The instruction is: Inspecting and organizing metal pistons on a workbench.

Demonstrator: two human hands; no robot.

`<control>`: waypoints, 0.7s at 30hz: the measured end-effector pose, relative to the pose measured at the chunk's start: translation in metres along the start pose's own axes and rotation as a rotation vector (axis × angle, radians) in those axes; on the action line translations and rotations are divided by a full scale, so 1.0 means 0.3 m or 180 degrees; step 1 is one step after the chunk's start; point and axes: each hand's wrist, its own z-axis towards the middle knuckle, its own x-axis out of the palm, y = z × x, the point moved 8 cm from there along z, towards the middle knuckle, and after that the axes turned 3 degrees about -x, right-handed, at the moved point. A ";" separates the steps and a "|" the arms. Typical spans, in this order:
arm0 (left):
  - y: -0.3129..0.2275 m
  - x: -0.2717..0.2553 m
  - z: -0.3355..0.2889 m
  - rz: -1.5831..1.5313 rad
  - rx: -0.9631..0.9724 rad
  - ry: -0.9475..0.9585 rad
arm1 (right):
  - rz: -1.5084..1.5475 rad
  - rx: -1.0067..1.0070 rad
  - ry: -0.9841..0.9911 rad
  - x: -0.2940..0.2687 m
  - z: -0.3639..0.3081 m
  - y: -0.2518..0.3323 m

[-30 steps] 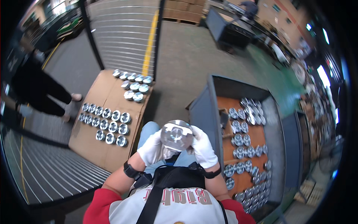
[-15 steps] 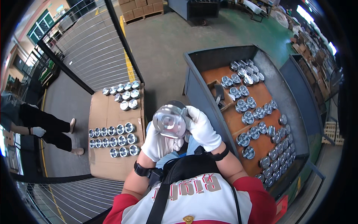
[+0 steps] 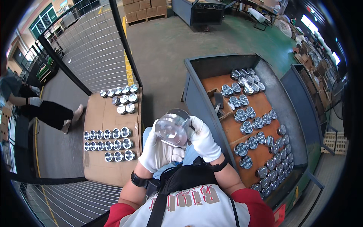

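A shiny metal piston (image 3: pixel 172 129) is held up in front of my chest, its round face turned upward. White gloves cover both hands. My left hand (image 3: pixel 155 151) is closed round its left side and underside, and my right hand (image 3: pixel 202 138) grips its right edge. To the left, rows of pistons (image 3: pixel 115 133) stand on a cardboard-covered surface (image 3: pixel 104 166), with another group of pistons (image 3: pixel 124 99) farther back. On the right, many more pistons (image 3: pixel 276 166) sit in a grey metal cart (image 3: pixel 204 102) lined with brown board.
Inside the cart is a small open wooden box (image 3: pixel 223 104) with dark pieces in it. Black wire mesh panels (image 3: pixel 90 56) stand beyond and before the cardboard surface. At the far left another person (image 3: pixel 38 106) stands. Stacked cartons (image 3: pixel 145 9) sit on a pallet at the back.
The view has shifted slightly, so the cart and cardboard surface appear lower and farther left. The piston stays in both hands. The other person's legs and arms have changed position.
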 end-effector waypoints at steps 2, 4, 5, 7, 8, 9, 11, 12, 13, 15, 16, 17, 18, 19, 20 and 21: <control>-0.011 0.040 0.018 -0.0347 -0.0051 0.0078 | -0.1940 -0.1638 0.0114 0.024 -0.011 0.115; -0.036 0.053 0.028 -0.0555 0.0061 0.0282 | -0.2492 -0.1884 0.0385 0.067 -0.008 0.166; -0.032 0.039 0.026 -0.0688 0.0011 0.0327 | -0.2332 -0.1763 0.0486 0.073 0.003 0.177; -0.032 0.026 0.022 -0.0843 0.0149 0.0232 | -0.1896 -0.1451 0.0547 0.081 0.017 0.182; -0.033 0.027 0.024 -0.0903 0.0258 0.0159 | -0.1587 -0.1099 0.0577 0.070 0.014 0.172; -0.037 0.027 0.022 -0.1083 0.0307 0.0148 | -0.1395 -0.1106 0.0538 0.066 0.008 0.178; -0.047 0.009 0.014 -0.1083 0.0396 0.0113 | -0.1203 -0.1089 0.0509 0.063 0.000 0.174; -0.054 0.010 0.010 -0.1146 0.0477 0.0086 | -0.1254 -0.1141 0.0430 0.058 -0.004 0.175; -0.057 0.021 0.006 -0.1219 0.0493 0.0138 | -0.1306 -0.1196 0.0350 0.052 -0.008 0.178; -0.059 0.014 0.012 -0.1275 0.0604 0.0120 | -0.1603 -0.1441 0.0306 0.069 -0.016 0.203; -0.063 0.011 0.014 -0.1316 0.0723 0.0110 | -0.1897 -0.1703 0.0266 0.081 -0.023 0.223; -0.064 0.025 0.010 -0.1157 0.0758 0.0186 | -0.2149 -0.1816 0.0302 0.096 -0.025 0.225; -0.062 0.018 0.011 -0.1162 0.0735 0.0173 | -0.2152 -0.1797 0.0284 0.101 -0.022 0.225; -0.066 -0.003 0.011 -0.0984 0.0777 0.0021 | -0.2280 -0.1911 0.0287 0.114 -0.025 0.233; -0.069 -0.024 0.012 -0.0818 0.0838 -0.0122 | -0.2410 -0.2030 0.0318 0.126 -0.029 0.244; -0.072 -0.018 0.013 -0.0597 0.0812 -0.0009 | -0.2373 -0.1990 0.0322 0.131 -0.029 0.249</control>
